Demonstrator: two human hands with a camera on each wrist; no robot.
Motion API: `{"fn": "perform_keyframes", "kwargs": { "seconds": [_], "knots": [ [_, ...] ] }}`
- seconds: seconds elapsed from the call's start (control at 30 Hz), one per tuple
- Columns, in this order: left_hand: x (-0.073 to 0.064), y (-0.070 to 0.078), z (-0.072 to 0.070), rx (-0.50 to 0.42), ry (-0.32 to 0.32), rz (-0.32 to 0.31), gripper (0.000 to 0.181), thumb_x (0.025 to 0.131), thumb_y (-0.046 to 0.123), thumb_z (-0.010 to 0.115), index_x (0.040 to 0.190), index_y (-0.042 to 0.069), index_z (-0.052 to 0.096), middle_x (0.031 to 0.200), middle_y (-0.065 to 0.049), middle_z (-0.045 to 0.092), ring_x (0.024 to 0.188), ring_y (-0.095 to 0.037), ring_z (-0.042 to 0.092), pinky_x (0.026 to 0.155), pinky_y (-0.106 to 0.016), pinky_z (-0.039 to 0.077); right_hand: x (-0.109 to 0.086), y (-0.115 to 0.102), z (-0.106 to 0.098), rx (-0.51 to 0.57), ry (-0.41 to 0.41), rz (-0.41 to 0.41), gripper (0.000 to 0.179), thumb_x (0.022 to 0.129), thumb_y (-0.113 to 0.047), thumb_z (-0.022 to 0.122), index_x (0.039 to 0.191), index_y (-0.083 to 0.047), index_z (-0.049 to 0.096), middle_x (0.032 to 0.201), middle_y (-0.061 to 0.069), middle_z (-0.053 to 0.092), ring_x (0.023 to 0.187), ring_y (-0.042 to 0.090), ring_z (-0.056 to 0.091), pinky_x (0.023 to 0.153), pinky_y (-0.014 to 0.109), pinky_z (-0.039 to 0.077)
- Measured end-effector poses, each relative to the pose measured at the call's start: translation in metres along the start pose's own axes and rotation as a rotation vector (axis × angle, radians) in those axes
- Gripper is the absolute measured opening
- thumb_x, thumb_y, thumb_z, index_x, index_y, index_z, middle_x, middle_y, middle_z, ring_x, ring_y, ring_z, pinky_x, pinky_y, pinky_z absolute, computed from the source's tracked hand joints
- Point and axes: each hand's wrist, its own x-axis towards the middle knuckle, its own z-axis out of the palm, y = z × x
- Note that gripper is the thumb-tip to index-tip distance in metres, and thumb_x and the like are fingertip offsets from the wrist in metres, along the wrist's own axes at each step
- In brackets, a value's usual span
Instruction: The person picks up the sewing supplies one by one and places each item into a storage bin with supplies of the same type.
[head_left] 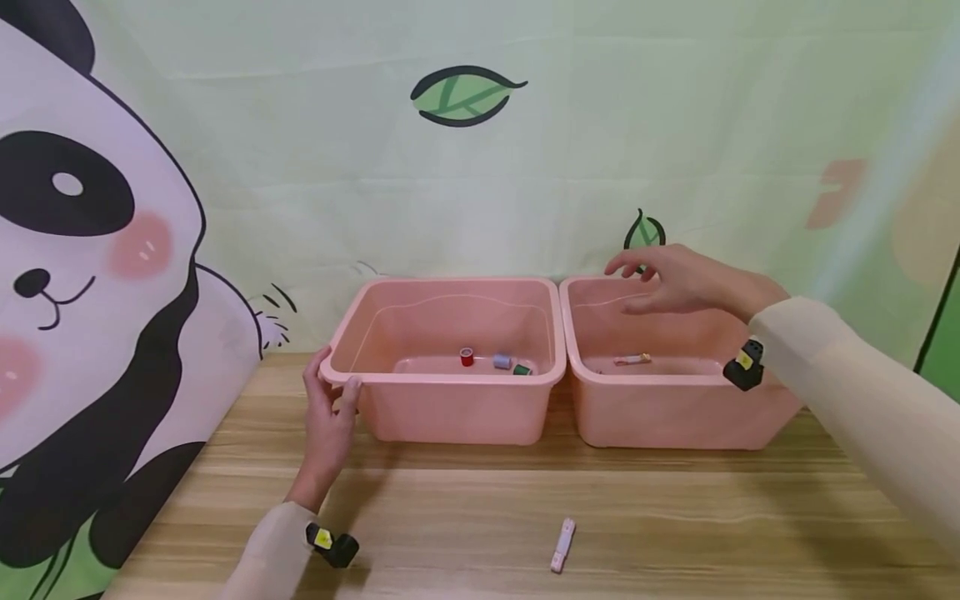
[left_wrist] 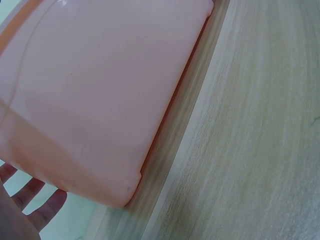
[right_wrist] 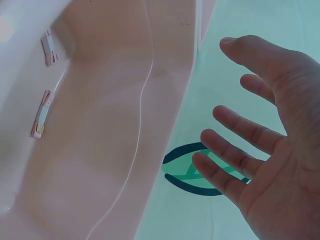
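My left hand grips the front left corner of the left pink bin, thumb on the front rim and fingers along the side. In the left wrist view its fingertips lie against the bin's wall. Inside that bin are a red spool, a light blue spool and a green spool of thread. My right hand hovers over the right pink bin, fingers spread, holding nothing. Two pink thread skeins with white bands, one nearer and one farther, lie on its floor.
Another pink banded skein lies on the wooden table in front of the bins. Both bins stand side by side near a green backdrop printed with leaves and a large panda.
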Motion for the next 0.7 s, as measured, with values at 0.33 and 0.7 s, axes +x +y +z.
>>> {"fn": "perform_keyframes", "kwargs": {
  "seconds": [0.33,0.7],
  "knots": [
    [0.000,-0.003,0.000,-0.009,-0.003,-0.013,0.062,0.108,0.025,0.053,0.160,0.028,0.019,0.157,-0.008,0.042,0.115,-0.022,0.052,0.082,-0.017,0.053,-0.008,-0.006,0.007,0.020,0.052,-0.101,0.046,0.091,-0.024,0.079,0.133,-0.017,0.063,0.123,0.008,0.067,0.112,0.034,0.062,0.092,0.055,0.054],
    [0.001,-0.003,0.000,0.002,0.005,-0.018,0.061,0.108,0.028,0.054,0.159,0.032,0.021,0.157,-0.002,0.041,0.117,-0.020,0.052,0.084,-0.017,0.053,-0.024,-0.023,0.019,0.146,-0.004,-0.103,0.054,0.094,-0.031,0.077,0.144,-0.030,0.057,0.133,-0.006,0.063,0.119,0.021,0.059,0.098,0.049,0.052]
  ]
}}
